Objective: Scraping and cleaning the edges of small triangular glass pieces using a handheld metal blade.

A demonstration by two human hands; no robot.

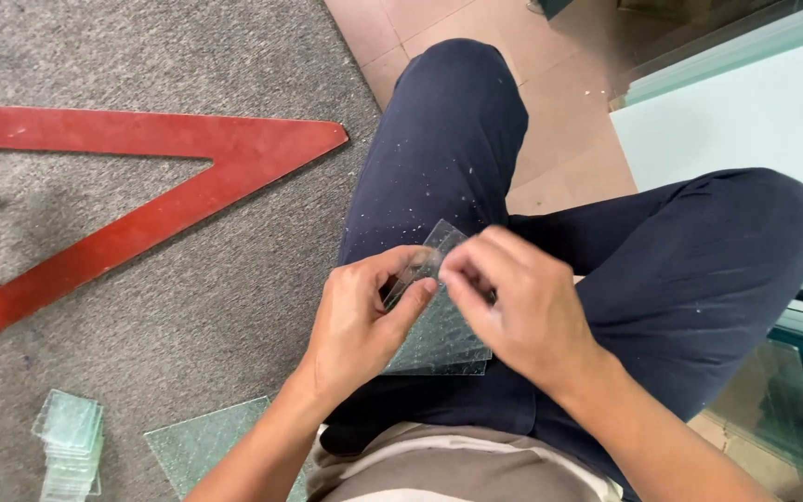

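The left hand (360, 321) and the right hand (513, 311) are both closed on a small piece of patterned glass (440, 335). The left thumb and fingers pinch its upper left edge, and the right fingertips pinch the same edge just beside them, so the two hands almost touch. The glass is clear with a bumpy texture, it is tilted, and its lower part rests over the lap, on the dark blue trousers (448, 139) which have white specks on them. The person sits with the knees spread. To the left, on the grey carpet (188, 307), lies a big red triangle ruler (141, 218). Near the lower left corner there is a stack of small glass squares (72, 442), and beside it a larger sheet of glass (202, 446) lies flat. On the right a large white panel (745, 121) stands near the knee.
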